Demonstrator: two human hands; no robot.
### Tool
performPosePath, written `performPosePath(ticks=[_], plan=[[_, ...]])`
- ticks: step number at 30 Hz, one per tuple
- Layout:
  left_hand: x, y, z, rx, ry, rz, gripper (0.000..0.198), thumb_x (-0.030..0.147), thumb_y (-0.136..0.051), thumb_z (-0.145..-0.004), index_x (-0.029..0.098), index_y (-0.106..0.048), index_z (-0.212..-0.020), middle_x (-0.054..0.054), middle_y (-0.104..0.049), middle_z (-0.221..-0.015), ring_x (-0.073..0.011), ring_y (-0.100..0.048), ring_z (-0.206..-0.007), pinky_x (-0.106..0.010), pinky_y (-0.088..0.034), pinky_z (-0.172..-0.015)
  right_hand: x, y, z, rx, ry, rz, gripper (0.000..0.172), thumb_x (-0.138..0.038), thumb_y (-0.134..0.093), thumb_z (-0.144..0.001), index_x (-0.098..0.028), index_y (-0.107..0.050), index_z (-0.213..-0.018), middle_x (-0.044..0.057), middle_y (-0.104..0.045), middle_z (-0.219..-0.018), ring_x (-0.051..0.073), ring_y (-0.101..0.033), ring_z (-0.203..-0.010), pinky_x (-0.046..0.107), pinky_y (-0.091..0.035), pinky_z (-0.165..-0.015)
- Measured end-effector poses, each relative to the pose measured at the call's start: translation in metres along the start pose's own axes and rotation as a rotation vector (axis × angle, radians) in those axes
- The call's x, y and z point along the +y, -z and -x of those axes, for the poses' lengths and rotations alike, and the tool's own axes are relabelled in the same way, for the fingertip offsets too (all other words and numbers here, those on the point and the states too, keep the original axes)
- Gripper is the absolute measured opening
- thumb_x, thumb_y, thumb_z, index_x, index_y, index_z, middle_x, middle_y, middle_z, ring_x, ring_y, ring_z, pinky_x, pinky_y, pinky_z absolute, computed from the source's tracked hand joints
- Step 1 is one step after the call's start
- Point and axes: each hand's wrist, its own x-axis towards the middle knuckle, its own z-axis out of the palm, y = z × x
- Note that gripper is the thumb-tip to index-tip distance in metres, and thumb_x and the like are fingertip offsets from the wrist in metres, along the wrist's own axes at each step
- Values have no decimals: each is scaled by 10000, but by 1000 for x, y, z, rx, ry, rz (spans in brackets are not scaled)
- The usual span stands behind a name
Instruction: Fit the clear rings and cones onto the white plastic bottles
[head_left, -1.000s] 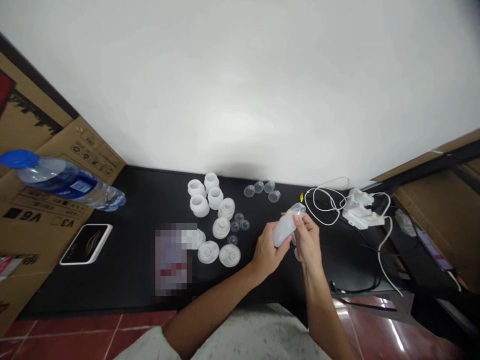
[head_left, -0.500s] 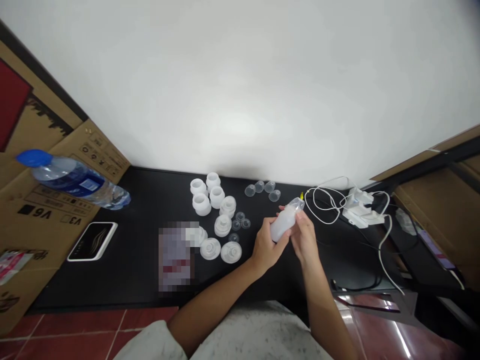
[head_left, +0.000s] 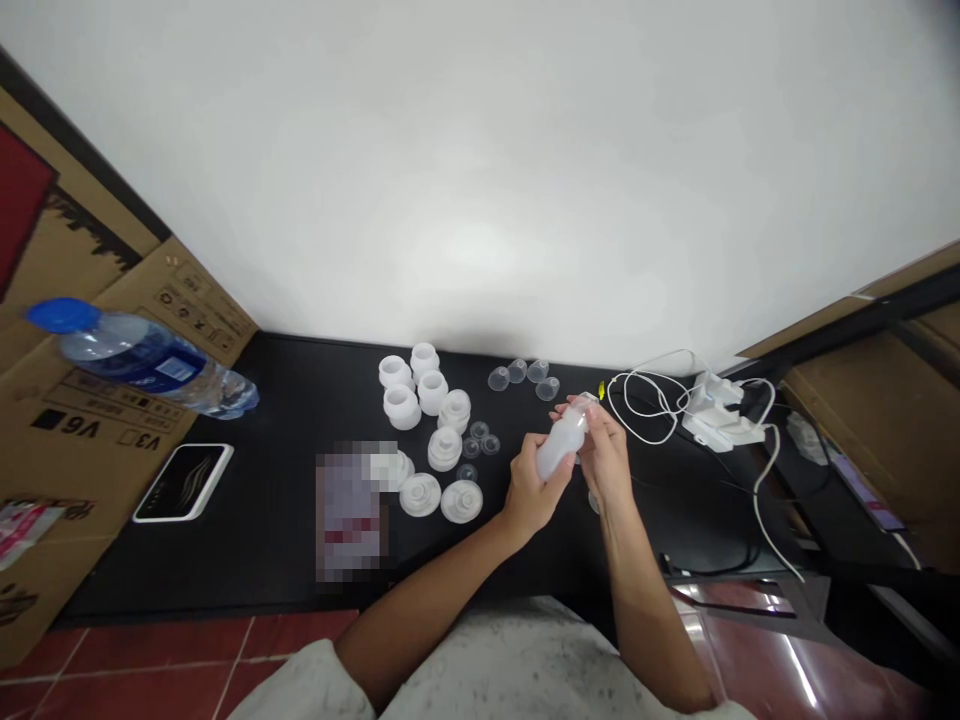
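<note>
Just right of centre and below the middle of the frame, I have a bottle (head_left: 556,452) of cloudy white plastic, smooth and rounded, tilted with its clear top (head_left: 582,406) pointing to the upper right. My left hand (head_left: 531,492) is wrapped around the lower body, thumb laid along it; my right hand (head_left: 610,460) has its thumb and fingers closed on the clear top, though what the hidden fingertips do I cannot tell. Below the right wrist's edge peeps a clear piece (head_left: 594,502), mostly covered by my own hand. At the centre of the frame sit squat white pots (head_left: 402,408) with round open mouths, then stepped, ridged discs (head_left: 462,502) of milky plastic, with small clear rings (head_left: 490,445) beside them. Thin see-through domes (head_left: 538,371) lie above my hands, near the pale wall (head_left: 465,200). To the right, a looped white cable (head_left: 645,441) runs close to my right fingers — the nearest clutter — and leads to glossy white plugs (head_left: 721,418). Far left, a water bottle (head_left: 154,358) with a blue cap slants before brown cardboard (head_left: 45,470), above a white-rimmed slab (head_left: 184,483) on the black table (head_left: 277,400). A patch (head_left: 349,520) lower left of centre is blurred out.
</note>
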Motion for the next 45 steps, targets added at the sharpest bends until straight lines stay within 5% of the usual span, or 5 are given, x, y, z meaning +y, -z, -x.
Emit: performPosePath(ticks=[14, 26, 31, 37, 45], plan=[[2, -14, -1, -169, 384, 666, 639, 818, -709, -888, 201, -541, -898, 12, -652, -699, -66, -458, -419, -196, -225, -394, 14, -1, 4, 11, -54, -50, 550, -723, -758, -941, -232, -797, -1184, 88, -844, -1052, 312, -840, -999, 438, -677, -903], [-2, -16, -14, 78, 257, 493, 616, 546, -954, -783, 208, -583, -1139, -6, -679, -1007, -93, -669, -642, -174, -493, -478, -8, 24, 3, -63, 46, 342, 381, -564, -879, -906, -250, -839, -1118, 75, -843, -1065, 290, -787, -987, 404, -639, -877], [-5, -19, -13, 82, 263, 618, 788, 553, -972, -772, 239, -505, -1323, -78, -672, -1236, -196, -788, -862, -270, -658, -628, -36, 29, -4, -87, 90, 463, 403, -538, -911, -875, -219, -832, -1109, 22, -754, -806, 162, -599, -578, 278, -495, -491], [-17, -28, -5, -93, 385, 578, 600, 750, -642, -969, 161, -623, -1081, -46, -697, -918, -144, -705, -579, -220, -511, -429, -61, -6, -15, -49, 296, 484, 435, -462, -932, -861, -257, -799, -1221, 59, -777, -1053, 173, -631, -622, 322, -571, -521], [-31, -32, 2, -296, 302, 385, 418, 554, -683, -986, 185, -625, -798, 43, -577, -556, -98, -517, -427, -218, -381, -466, -3, -74, -56, -269, 265, 553, 461, -442, -987, -768, -280, -823, -1168, 64, -770, -1028, 261, -691, -810, 429, -645, -743]])
